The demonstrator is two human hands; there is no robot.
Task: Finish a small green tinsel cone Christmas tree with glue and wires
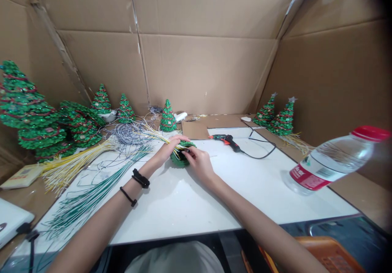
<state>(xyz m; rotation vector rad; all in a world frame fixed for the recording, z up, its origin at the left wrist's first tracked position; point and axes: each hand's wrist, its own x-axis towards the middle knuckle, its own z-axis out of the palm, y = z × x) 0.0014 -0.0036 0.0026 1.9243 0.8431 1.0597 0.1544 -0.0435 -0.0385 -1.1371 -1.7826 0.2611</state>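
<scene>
A small green Christmas tree (181, 161) lies on the white board with its dark underside turned toward me. My left hand (172, 146) is closed around its far left side, where yellow and white wires (159, 135) run out past the fingers. At the dark opening, my right hand (199, 162) has thumb and fingertips pinched together; a small dark thing shows there, too small to name. Just beyond my hands stands another small tree (168, 117). Bundles of green wires (101, 195) and yellow-white wires (76, 160) lie left of my left forearm.
A glue gun (226, 139) with a black cord lies right of my hands, beside a cardboard piece (194, 130). A water bottle (333, 162) stands at right. Decorated trees (30, 109) line the left, two more (283, 119) the back right. Tangled grey wire (128, 134) lies behind.
</scene>
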